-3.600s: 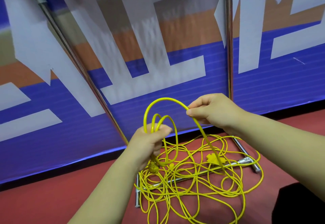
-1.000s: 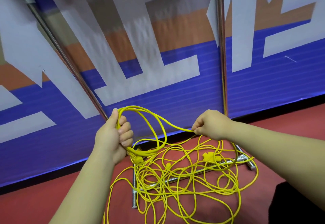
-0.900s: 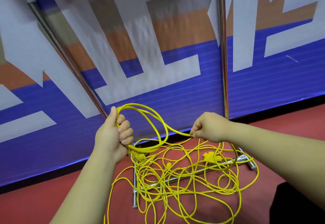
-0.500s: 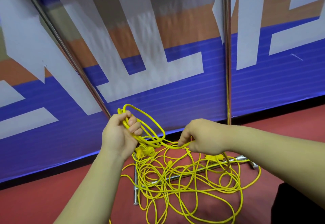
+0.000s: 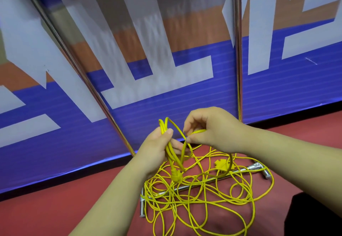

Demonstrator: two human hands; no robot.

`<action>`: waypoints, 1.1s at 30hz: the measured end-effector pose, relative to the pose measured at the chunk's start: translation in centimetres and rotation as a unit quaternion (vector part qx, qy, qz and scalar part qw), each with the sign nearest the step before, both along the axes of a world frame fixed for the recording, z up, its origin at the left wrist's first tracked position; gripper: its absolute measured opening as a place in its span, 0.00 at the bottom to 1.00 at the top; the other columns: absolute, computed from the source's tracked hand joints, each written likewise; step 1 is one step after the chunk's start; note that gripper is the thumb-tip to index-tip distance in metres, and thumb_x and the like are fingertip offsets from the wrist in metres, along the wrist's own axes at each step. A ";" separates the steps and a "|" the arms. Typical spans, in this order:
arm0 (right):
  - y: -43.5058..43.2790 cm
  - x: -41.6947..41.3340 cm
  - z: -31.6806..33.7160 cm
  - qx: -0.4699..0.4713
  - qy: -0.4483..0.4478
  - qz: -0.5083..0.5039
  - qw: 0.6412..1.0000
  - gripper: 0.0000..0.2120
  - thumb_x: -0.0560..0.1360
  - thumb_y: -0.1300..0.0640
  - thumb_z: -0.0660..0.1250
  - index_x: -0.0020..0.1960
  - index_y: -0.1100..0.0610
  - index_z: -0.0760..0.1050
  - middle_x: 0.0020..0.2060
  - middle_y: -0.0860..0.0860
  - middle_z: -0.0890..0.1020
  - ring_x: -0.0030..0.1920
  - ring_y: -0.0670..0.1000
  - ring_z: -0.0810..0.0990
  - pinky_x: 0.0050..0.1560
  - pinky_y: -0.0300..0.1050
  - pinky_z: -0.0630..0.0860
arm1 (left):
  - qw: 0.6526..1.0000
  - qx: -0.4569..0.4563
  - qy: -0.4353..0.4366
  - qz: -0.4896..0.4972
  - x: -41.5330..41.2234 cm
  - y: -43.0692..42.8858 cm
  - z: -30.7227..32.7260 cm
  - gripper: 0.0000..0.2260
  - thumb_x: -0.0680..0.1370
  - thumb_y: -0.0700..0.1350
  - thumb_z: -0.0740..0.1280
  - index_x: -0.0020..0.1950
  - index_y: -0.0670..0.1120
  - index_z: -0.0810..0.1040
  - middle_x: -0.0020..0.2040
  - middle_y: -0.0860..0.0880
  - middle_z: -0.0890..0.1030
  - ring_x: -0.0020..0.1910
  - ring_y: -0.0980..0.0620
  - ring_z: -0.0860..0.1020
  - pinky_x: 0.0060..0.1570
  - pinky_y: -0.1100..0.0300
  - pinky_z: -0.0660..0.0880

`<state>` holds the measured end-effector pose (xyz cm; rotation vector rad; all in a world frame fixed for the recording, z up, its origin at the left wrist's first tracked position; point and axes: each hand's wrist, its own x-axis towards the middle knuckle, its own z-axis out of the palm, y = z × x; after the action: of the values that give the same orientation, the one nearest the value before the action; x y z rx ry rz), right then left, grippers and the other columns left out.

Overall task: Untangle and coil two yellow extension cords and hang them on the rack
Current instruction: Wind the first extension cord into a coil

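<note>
At centre frame the left hand grips gathered loops of thin yellow extension cord; the right hand pinches a strand just beside it. The remaining cord lies tangled on the red floor, lower centre, over the chrome tubular rack base.

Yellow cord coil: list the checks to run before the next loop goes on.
1. Left hand grips the coil: ok.
2. Right hand pinches the next strand: ok.
3. Plug hangs below the coil: ok.
4. Floor pile untangled: not ok, loops cross.
5. Floor pile off the rack base: not ok, loops lie across it.
6. Strand and coil are one cord: cannot tell.
</note>
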<state>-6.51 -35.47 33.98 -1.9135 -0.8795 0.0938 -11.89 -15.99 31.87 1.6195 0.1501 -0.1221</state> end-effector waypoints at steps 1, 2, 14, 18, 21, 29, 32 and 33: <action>-0.1 0.1 0.1 -0.001 -0.005 -0.006 1.000 0.10 0.68 0.62 0.79 0.44 0.53 0.81 0.37 0.46 0.85 0.37 0.41 0.83 0.41 0.36 0.78 | 1.000 -0.007 0.008 -0.010 -0.1 -0.3 0.0 0.08 0.86 0.45 0.53 0.54 0.41 0.66 0.36 0.39 0.83 0.38 0.37 0.84 0.38 0.50 0.81; -0.3 0.3 0.1 -0.004 -0.010 -0.009 1.000 0.10 0.68 0.61 0.80 0.44 0.52 0.81 0.36 0.45 0.84 0.36 0.40 0.81 0.39 0.34 0.76 | 1.000 -0.009 0.016 -0.016 -0.1 -0.6 -0.1 0.08 0.86 0.45 0.53 0.55 0.40 0.66 0.36 0.39 0.83 0.37 0.37 0.84 0.36 0.51 0.80; -2.0 1.3 -0.2 0.052 0.194 0.069 0.977 0.15 0.74 0.69 0.72 0.45 0.58 0.66 0.40 0.57 0.78 0.34 0.54 0.81 0.35 0.44 0.78 | 0.996 -0.013 -0.060 0.069 0.5 -0.2 1.3 0.13 0.86 0.47 0.56 0.43 0.43 0.67 0.29 0.44 0.70 0.23 0.51 0.66 0.24 0.61 0.66; -1.8 1.6 -1.6 0.052 0.227 0.116 0.966 0.13 0.75 0.71 0.70 0.46 0.59 0.67 0.40 0.59 0.78 0.39 0.55 0.83 0.42 0.46 0.79 | 0.984 -0.083 -0.083 0.136 0.7 2.1 2.7 0.13 0.85 0.47 0.57 0.42 0.45 0.67 0.28 0.48 0.68 0.20 0.55 0.63 0.20 0.65 0.61; -1.1 2.1 -3.2 -0.039 0.186 0.152 0.970 0.13 0.75 0.62 0.72 0.43 0.52 0.68 0.39 0.60 0.78 0.38 0.54 0.76 0.42 0.52 0.72 | 0.971 -0.170 -0.085 0.147 0.5 3.8 3.6 0.13 0.85 0.48 0.57 0.41 0.48 0.68 0.27 0.51 0.66 0.19 0.58 0.62 0.18 0.67 0.60; -1.8 3.4 -3.2 -0.011 0.177 0.036 0.984 0.08 0.76 0.67 0.71 0.45 0.57 0.74 0.37 0.56 0.83 0.40 0.52 0.84 0.42 0.45 0.78 | 0.982 -0.125 -0.027 0.141 -0.3 7.3 3.1 0.10 0.83 0.49 0.59 0.44 0.48 0.72 0.32 0.48 0.79 0.24 0.54 0.75 0.23 0.64 0.71; -1.6 3.6 -2.2 0.061 0.175 -0.011 0.983 0.06 0.74 0.67 0.72 0.47 0.59 0.77 0.36 0.56 0.82 0.38 0.52 0.84 0.40 0.43 0.78 | 0.990 -0.080 0.024 0.109 -0.6 7.3 2.5 0.09 0.82 0.48 0.61 0.48 0.44 0.76 0.37 0.43 0.84 0.30 0.47 0.83 0.30 0.58 0.79; -1.4 3.6 -1.9 0.076 0.180 -0.018 0.981 0.06 0.74 0.67 0.73 0.48 0.59 0.78 0.36 0.55 0.82 0.37 0.51 0.84 0.39 0.41 0.78 | 0.991 -0.084 0.040 0.095 -0.6 7.4 2.4 0.09 0.81 0.47 0.62 0.50 0.42 0.77 0.38 0.42 0.84 0.31 0.47 0.83 0.31 0.57 0.80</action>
<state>-2.94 -36.92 32.08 -1.6994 -0.5898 0.3318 -12.45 -8.61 34.28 1.4245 0.3471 -0.0519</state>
